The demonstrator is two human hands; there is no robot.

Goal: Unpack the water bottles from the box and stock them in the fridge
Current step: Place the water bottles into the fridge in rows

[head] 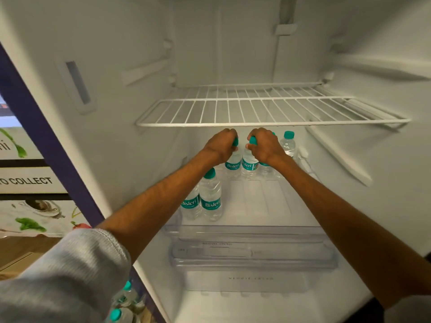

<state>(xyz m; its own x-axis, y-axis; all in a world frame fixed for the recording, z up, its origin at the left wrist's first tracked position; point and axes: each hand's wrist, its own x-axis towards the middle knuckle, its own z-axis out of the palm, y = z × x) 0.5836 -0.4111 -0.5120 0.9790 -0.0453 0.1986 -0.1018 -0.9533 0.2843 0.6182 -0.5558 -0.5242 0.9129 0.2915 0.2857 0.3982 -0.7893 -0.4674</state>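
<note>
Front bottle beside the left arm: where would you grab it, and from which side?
Probably by the neck just under its cap, coming from above: the front bottle stands upright, a second bottle crowds its left side, and the top looks free.

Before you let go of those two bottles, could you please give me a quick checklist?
1. The left hand grips the left bottle by its cap: ok.
2. The right hand grips the right bottle by its cap: ok.
3. Both bottles upright: ok.
4. Bases fully down on the clear shelf: cannot tell.
5. Both hands sit below the wire shelf: ok.
</note>
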